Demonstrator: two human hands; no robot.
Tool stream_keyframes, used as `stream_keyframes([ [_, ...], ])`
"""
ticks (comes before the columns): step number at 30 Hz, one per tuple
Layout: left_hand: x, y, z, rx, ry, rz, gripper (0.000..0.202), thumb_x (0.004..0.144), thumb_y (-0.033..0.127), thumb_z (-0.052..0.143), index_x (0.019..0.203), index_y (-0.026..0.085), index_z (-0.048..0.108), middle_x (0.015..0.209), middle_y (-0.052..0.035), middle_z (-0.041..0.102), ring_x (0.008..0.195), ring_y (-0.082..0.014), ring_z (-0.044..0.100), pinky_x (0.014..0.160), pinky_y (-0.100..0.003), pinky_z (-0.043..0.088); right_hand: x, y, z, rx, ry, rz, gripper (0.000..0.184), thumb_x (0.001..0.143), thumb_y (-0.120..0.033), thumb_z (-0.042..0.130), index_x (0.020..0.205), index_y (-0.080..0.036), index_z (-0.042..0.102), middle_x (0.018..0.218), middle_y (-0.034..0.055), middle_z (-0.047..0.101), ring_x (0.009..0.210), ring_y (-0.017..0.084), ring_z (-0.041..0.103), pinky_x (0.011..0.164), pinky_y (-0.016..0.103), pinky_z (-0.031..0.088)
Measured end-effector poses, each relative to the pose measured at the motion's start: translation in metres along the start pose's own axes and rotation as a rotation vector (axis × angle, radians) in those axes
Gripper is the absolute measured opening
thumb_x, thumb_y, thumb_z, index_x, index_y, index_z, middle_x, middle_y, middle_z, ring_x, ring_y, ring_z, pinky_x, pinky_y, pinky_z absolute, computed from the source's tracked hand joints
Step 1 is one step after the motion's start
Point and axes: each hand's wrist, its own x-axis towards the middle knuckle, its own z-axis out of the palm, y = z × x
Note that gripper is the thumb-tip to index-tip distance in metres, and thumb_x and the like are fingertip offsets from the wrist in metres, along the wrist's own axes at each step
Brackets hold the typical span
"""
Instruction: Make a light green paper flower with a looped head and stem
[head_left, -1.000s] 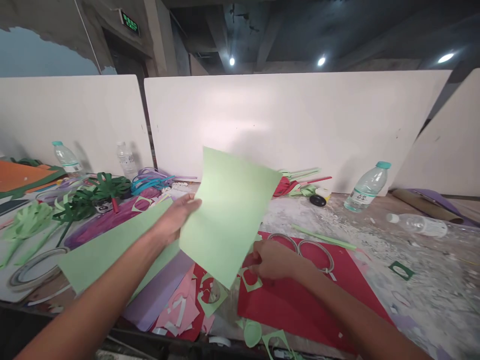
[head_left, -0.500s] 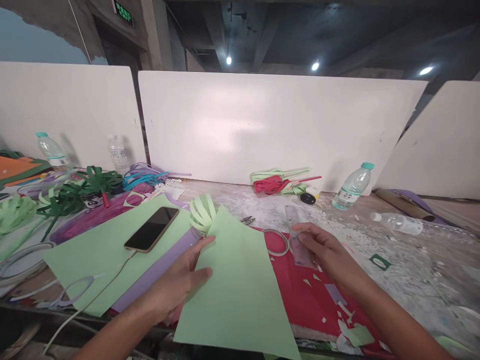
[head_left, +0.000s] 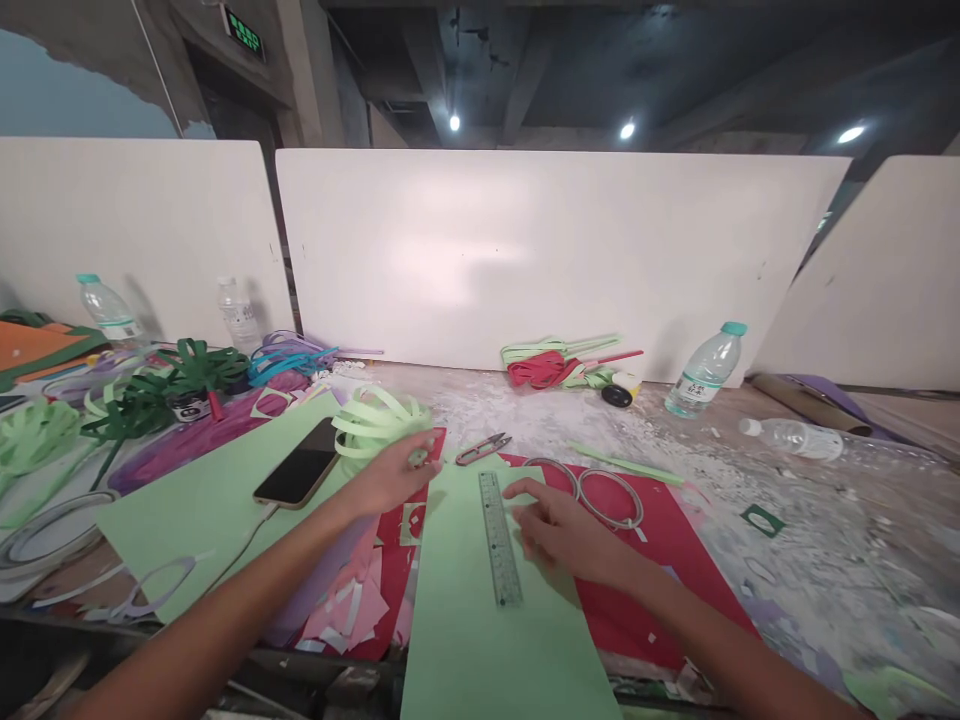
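Observation:
A light green paper sheet (head_left: 487,640) lies in front of me on a red sheet (head_left: 667,550). A clear ruler (head_left: 499,540) rests lengthwise on the green sheet. My right hand (head_left: 559,528) lies flat on the sheet just right of the ruler, fingers stretched toward it. My left hand (head_left: 394,475) is curled at the sheet's far left corner, fingertips pinched there, beside a ball of light green paper strips (head_left: 379,420).
A phone (head_left: 300,472) on a cable lies on a bigger green sheet (head_left: 187,510) at left. Small snips (head_left: 480,448) and wire rings (head_left: 604,495) lie beyond the ruler. Water bottles (head_left: 705,370) (head_left: 795,437), paper scraps and leaf cut-outs (head_left: 180,375) crowd the table before white boards (head_left: 540,260).
The green sheet, held up a second ago, now lies flat. The ruler has gone from my right hand onto the sheet. My left hand moved to the sheet's far corner.

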Motion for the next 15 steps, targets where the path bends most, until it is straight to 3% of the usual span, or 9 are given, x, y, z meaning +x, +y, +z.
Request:
stream_keyframes([
  [3,0.033,-0.006,-0.004,0.075,0.084,0.078,0.057,0.084,0.049,0.043,0.132,0.017,0.043,0.112,-0.0104,0.06,0.073,-0.018,0.061,0.062,-0.03,0.05,0.008,0.01,-0.015,-0.17,0.154,-0.052,0.021,0.089,-0.034,0.038,0.099,-0.022,0.053,0.068,-0.0004,0.058,0.06,0.014,0.057,0.053,0.025,0.041],
  [6,0.042,0.0,0.001,0.126,0.124,0.125,0.05,0.084,0.047,0.043,0.122,0.017,0.052,0.113,-0.011,0.06,0.094,-0.0238,0.06,0.082,-0.036,0.048,0.015,0.018,-0.03,-0.205,0.172,-0.041,0.02,0.088,-0.03,0.037,0.094,-0.021,0.054,0.078,0.0018,0.062,0.069,0.016,0.059,0.06,0.027,0.044],
  [9,0.026,0.017,0.019,0.211,0.072,0.218,0.047,0.08,0.049,0.053,0.117,0.021,0.058,0.122,-0.0087,0.058,0.116,-0.0282,0.049,0.102,-0.041,0.035,0.018,0.021,-0.04,-0.281,0.232,-0.038,0.019,0.087,-0.03,0.038,0.092,-0.022,0.055,0.083,0.003,0.062,0.075,0.018,0.058,0.065,0.029,0.043],
  [12,0.005,0.036,0.047,0.444,-0.083,0.281,0.06,0.084,0.056,0.043,0.136,0.027,0.039,0.144,-0.0085,0.038,0.13,-0.032,0.035,0.104,-0.05,0.032,0.023,0.022,-0.043,-0.371,0.275,-0.05,0.019,0.085,-0.029,0.042,0.095,-0.021,0.055,0.085,0.0044,0.061,0.075,0.019,0.056,0.065,0.031,0.042],
  [15,-0.004,0.046,0.074,0.55,-0.196,0.309,0.07,0.082,0.066,0.036,0.141,0.03,0.029,0.152,-0.0094,0.02,0.135,-0.0405,0.021,0.103,-0.061,0.024,0.031,0.023,-0.044,-0.459,0.291,-0.067,0.027,0.083,-0.024,0.044,0.107,-0.018,0.054,0.09,0.0076,0.06,0.074,0.02,0.055,0.069,0.033,0.042],
])
